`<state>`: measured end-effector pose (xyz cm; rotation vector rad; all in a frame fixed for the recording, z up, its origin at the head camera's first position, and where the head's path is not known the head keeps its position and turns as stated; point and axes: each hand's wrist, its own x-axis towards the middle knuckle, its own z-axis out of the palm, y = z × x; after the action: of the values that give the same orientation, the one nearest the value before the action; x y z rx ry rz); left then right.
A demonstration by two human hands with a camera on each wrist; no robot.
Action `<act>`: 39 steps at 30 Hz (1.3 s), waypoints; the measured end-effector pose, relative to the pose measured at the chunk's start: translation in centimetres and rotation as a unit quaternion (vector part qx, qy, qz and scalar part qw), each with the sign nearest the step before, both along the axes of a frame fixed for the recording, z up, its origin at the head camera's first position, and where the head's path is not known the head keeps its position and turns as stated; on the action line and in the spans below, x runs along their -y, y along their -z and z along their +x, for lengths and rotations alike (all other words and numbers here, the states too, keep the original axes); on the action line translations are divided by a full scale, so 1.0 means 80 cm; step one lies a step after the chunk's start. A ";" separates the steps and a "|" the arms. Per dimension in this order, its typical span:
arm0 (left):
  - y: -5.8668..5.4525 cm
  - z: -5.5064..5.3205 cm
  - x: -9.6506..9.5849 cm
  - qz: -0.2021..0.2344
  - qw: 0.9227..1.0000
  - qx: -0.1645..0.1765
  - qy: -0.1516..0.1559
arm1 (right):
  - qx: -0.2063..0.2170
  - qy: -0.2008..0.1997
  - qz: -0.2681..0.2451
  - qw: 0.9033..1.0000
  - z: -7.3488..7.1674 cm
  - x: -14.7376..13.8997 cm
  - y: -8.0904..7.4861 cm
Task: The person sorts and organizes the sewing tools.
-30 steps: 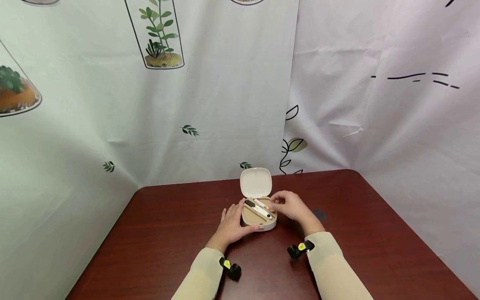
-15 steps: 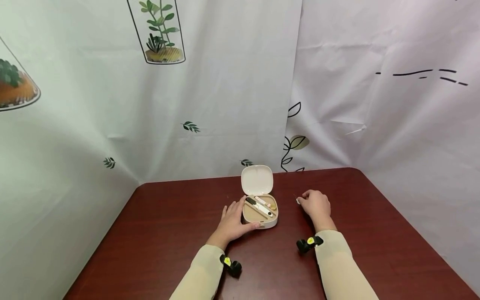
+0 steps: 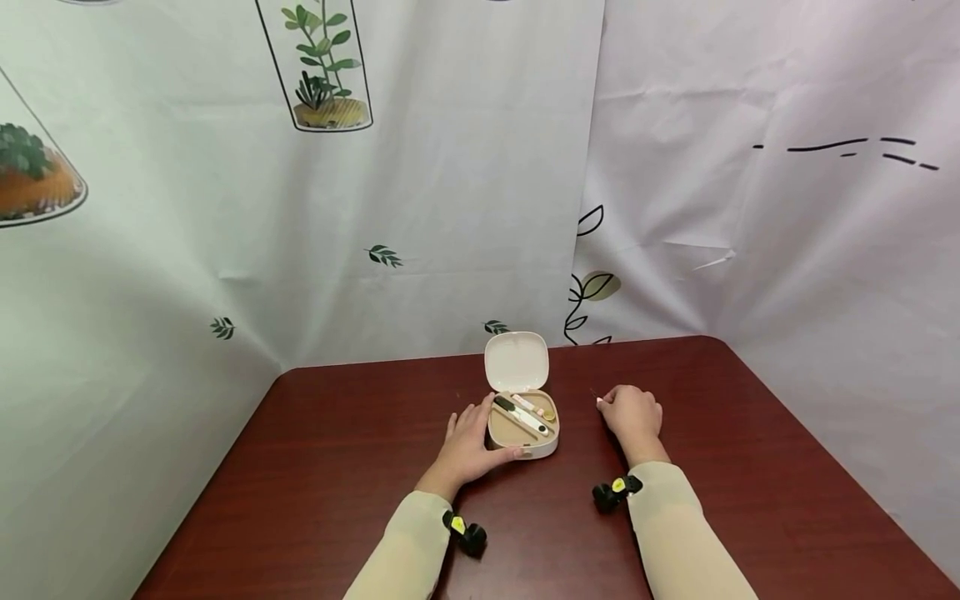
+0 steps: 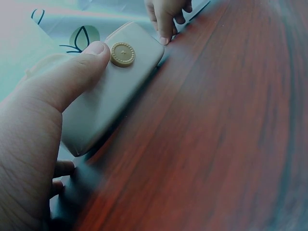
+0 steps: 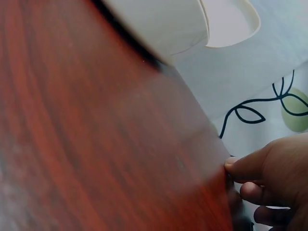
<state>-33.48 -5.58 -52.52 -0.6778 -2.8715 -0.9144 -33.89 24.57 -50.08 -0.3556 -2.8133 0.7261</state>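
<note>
My left hand (image 3: 467,450) holds a small cream case (image 3: 546,448) at its left side and front, the thumb beside a round beaded button (image 4: 122,54) in the left wrist view. The case stands on the table, its lid (image 3: 516,361) raised at the back. Slanting across its beige insert is a white tool (image 3: 527,417) with a dark end. A slim pale piece (image 3: 527,403) and a small yellowish round piece (image 3: 549,416) lie beyond it. To the right of the case, my right hand (image 3: 632,417) pinches something tiny, with a thin dark line at the fingertips; its kind is unclear.
The dark red wooden table (image 3: 352,475) ends at a back edge behind the case. White patterned cloth (image 3: 465,183) hangs behind it and at both sides. A black wrist camera (image 3: 613,493) is strapped to the right sleeve, and another (image 3: 467,535) to the left.
My right hand has left the case's insert and moved right, low over the table, with the tiny thing in its fingers. The left hand keeps its hold on the case.
</note>
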 end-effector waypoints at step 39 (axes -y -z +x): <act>-0.001 0.001 0.000 0.003 1.000 0.008 -0.002 | -0.072 -0.135 -0.137 0.979 -0.001 0.075 -0.028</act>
<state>-33.39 -5.58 -52.41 -0.6682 -2.8820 -0.9307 -33.94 18.57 -47.83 0.0413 -2.6538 1.1540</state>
